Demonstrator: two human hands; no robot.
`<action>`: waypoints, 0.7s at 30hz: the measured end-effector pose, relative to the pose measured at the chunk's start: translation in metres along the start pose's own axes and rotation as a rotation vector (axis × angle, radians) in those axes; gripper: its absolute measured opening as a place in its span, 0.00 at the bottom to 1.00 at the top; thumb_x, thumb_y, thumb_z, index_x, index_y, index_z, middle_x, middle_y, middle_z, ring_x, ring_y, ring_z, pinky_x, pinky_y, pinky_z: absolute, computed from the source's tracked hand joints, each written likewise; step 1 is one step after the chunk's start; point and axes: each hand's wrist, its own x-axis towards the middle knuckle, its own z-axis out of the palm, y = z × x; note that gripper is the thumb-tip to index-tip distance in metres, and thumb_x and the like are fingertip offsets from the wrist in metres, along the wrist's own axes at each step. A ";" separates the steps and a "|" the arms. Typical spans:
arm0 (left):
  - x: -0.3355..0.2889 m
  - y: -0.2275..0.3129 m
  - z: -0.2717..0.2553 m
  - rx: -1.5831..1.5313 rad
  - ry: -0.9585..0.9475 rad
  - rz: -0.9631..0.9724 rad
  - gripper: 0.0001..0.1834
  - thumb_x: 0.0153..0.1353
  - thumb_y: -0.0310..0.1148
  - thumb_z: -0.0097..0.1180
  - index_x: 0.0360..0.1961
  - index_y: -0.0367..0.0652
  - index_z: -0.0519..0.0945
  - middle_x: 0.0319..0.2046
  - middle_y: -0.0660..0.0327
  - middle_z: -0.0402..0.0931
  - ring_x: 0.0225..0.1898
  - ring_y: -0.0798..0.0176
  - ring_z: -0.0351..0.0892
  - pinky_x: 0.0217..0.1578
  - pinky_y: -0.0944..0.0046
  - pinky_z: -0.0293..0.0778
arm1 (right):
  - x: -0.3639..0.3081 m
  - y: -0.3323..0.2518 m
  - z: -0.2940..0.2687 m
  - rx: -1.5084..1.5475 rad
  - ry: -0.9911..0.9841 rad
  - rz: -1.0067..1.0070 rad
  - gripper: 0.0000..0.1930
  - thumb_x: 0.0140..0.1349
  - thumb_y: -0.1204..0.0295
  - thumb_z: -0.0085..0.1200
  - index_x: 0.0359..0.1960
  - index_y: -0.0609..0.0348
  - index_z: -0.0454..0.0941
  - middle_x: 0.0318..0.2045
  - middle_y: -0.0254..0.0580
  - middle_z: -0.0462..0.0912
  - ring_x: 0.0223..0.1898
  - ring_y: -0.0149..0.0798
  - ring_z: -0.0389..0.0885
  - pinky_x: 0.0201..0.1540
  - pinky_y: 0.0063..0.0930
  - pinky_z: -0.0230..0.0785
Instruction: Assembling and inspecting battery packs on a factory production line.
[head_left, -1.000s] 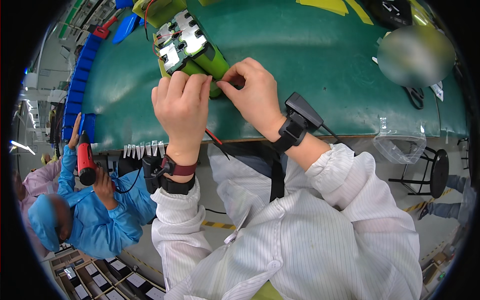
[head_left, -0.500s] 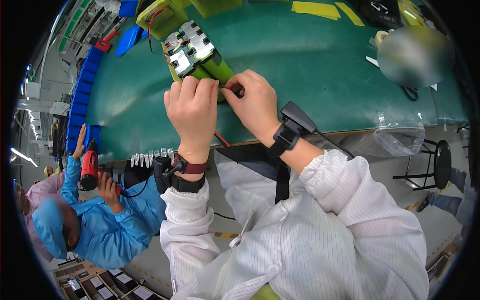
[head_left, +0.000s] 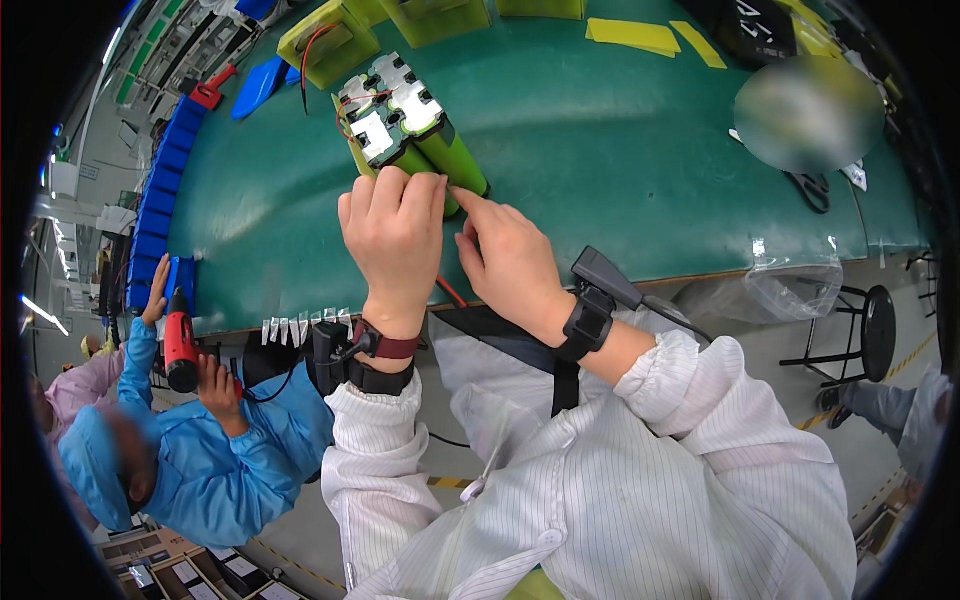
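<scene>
I'm looking down at the green mat [head_left: 640,160], w/ both my hands bunched at the near end of a battery pack [head_left: 405,125]. The pack is a cluster of green cylindrical cells w/ silvery tabs on its far face and red wires running off that end. It's lying on the mat just ahead of my knuckles, its long axis running from far-left to near-right, so the near-right cell ends are pointing toward my right hand.

My left hand [head_left: 392,235] is draping over the near end, fingers curled down onto the cells; I'm judging it a loose hold rather than a full clamp, the palm side being hidden. My right hand [head_left: 510,265] is sitting just beside it, touching it, forefinger stretched out w/ its tip resting at the pack's lower right corner, other fingers tucked in. Can't tell if it's pinching anything.

Both are about equally near, left on top, right at the side. A thin red wire [head_left: 450,292] is showing between my wrists.

Off to the left, another person in a blue sleeve [head_left: 140,365] is holding a red power screwdriver [head_left: 180,345].
</scene>
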 end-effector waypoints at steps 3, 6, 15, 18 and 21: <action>-0.001 0.000 0.000 -0.007 0.002 0.001 0.08 0.47 0.31 0.69 0.25 0.49 0.79 0.22 0.67 0.68 0.27 0.61 0.68 0.30 0.61 0.61 | -0.001 0.003 -0.001 -0.039 -0.030 -0.047 0.23 0.55 0.76 0.56 0.55 0.64 0.70 0.34 0.46 0.80 0.38 0.47 0.78 0.40 0.40 0.72; -0.002 -0.001 0.001 -0.011 -0.002 0.000 0.08 0.47 0.30 0.69 0.25 0.49 0.79 0.22 0.67 0.69 0.27 0.61 0.67 0.30 0.61 0.61 | 0.000 0.007 -0.002 0.004 0.018 -0.075 0.23 0.56 0.78 0.54 0.56 0.62 0.71 0.30 0.44 0.79 0.34 0.47 0.78 0.37 0.40 0.72; -0.002 -0.001 0.000 -0.002 -0.007 0.003 0.08 0.47 0.30 0.69 0.25 0.49 0.79 0.22 0.68 0.69 0.27 0.62 0.67 0.30 0.61 0.60 | -0.004 0.005 -0.007 -0.066 -0.036 -0.182 0.23 0.55 0.77 0.55 0.55 0.61 0.72 0.28 0.43 0.79 0.33 0.46 0.78 0.35 0.39 0.72; -0.001 -0.001 0.000 -0.001 -0.008 0.005 0.08 0.47 0.31 0.69 0.25 0.49 0.79 0.22 0.68 0.69 0.27 0.62 0.67 0.30 0.61 0.60 | -0.002 0.005 -0.007 -0.020 -0.018 -0.115 0.24 0.53 0.76 0.57 0.55 0.63 0.71 0.30 0.44 0.80 0.35 0.47 0.79 0.37 0.40 0.74; 0.000 0.000 0.000 0.001 -0.009 0.009 0.08 0.47 0.31 0.69 0.25 0.49 0.79 0.23 0.68 0.69 0.27 0.62 0.67 0.30 0.61 0.60 | -0.001 0.007 -0.006 0.032 -0.010 -0.056 0.23 0.54 0.76 0.56 0.53 0.62 0.71 0.30 0.44 0.80 0.34 0.47 0.80 0.36 0.40 0.74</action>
